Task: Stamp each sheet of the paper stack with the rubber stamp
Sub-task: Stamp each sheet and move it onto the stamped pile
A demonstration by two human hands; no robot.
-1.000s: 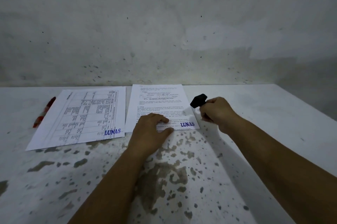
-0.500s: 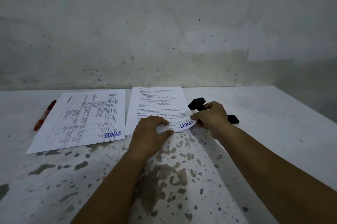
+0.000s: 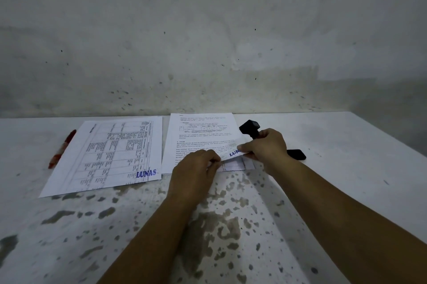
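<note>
While the right hand (image 3: 265, 147) pinched the stamped top sheet's (image 3: 201, 136) near corner and gripped the rubber stamp (image 3: 250, 127), the left hand (image 3: 196, 168) pressed flat on the paper stack (image 3: 233, 165) (beside a finished sheet (image 3: 111, 152)); fresh ink might smear, or two sheets lift.

Right hand (image 3: 265, 147) hides stamp (image 3: 250, 128) handle, mark's end; sheet text too small.

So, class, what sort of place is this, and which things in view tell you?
Probably a plain makeshift desk, not a fitted office: a bare stained wall, a blotched white table, and printed sheets stamped LUNAS.
</note>
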